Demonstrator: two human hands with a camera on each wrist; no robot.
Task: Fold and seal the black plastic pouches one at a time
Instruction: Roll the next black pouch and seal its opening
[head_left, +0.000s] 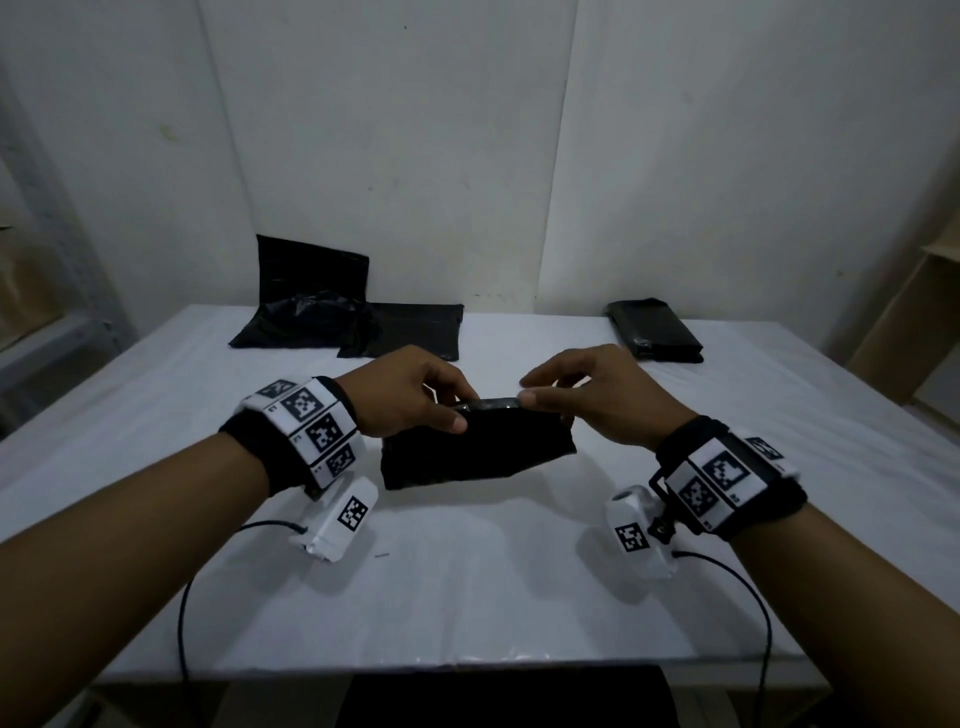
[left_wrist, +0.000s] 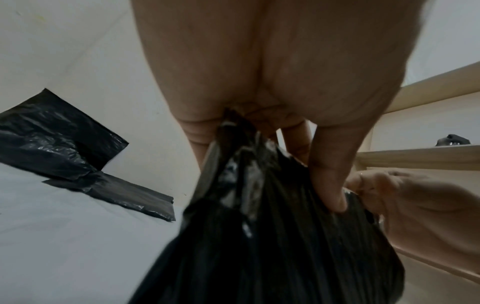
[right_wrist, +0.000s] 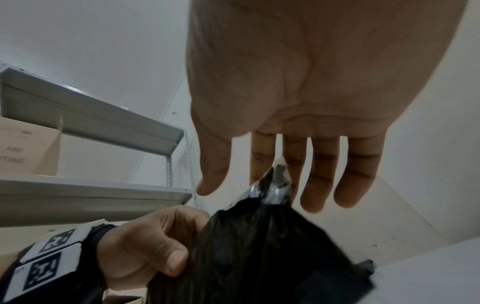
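Black plastic: I hold one pouch (head_left: 475, 452) just above the tabletop (head_left: 467, 597), left hand (head_left: 410, 397) and right hand (head_left: 597, 397) each pinching its top strip. A slack pinch could let the slippery fold spring open.

Mirrored, partly cut letters on cardboard box (right_wrist: 28, 148).

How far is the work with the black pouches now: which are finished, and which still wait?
Done, it seems: one folded pouch lies at the table's far right. In hand: the left hand grips the pouch at its top edge, while the right hand pinches that edge. Left: two flat pouches at far left, one propped against the wall.
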